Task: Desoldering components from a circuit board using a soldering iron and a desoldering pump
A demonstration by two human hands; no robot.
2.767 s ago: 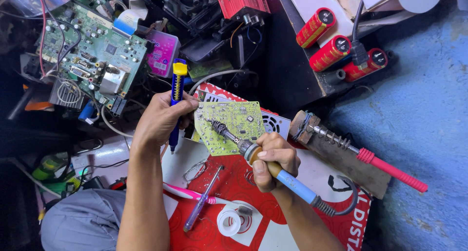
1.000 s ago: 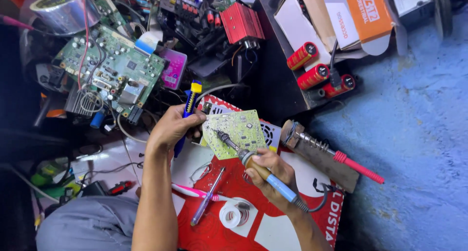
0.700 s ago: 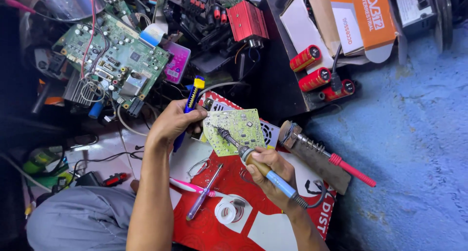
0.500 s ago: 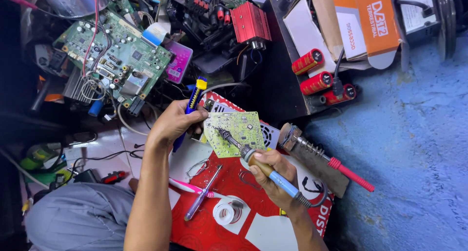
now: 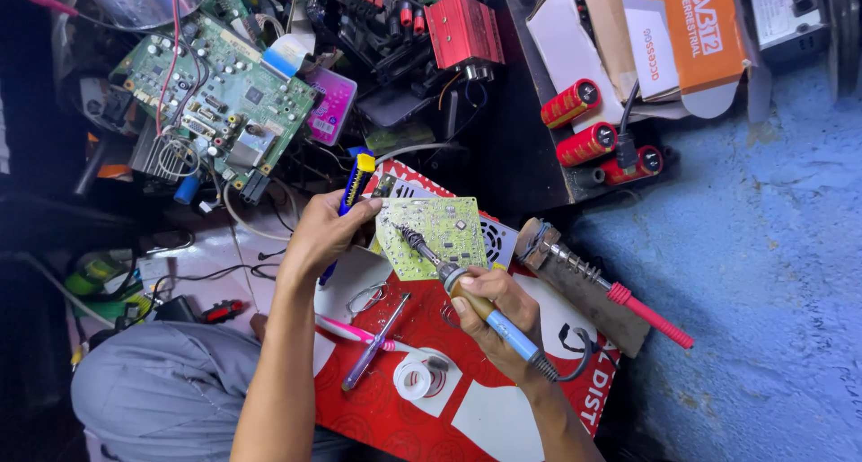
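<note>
My left hand [image 5: 325,232] grips the left edge of a small light-green circuit board [image 5: 433,236] and also holds a blue and yellow tool [image 5: 353,185] upright against the palm. My right hand [image 5: 496,316] is closed around the wood and blue handle of a soldering iron [image 5: 458,282]; its metal tip rests on the middle of the board. The board lies tilted over a red and white printed carton [image 5: 467,399].
A solder reel [image 5: 413,378], a clear pen [image 5: 375,343] and a pink tool [image 5: 346,331] lie on the carton. A second iron with a red handle [image 5: 620,293] rests on a wooden block. A large green circuit board [image 5: 215,98], red capacitors [image 5: 588,143] and a red heat-sink [image 5: 464,29] crowd the back.
The view has shifted slightly, so everything sits a little lower and left in frame. Both hands keep the same hold on the board and the iron.
</note>
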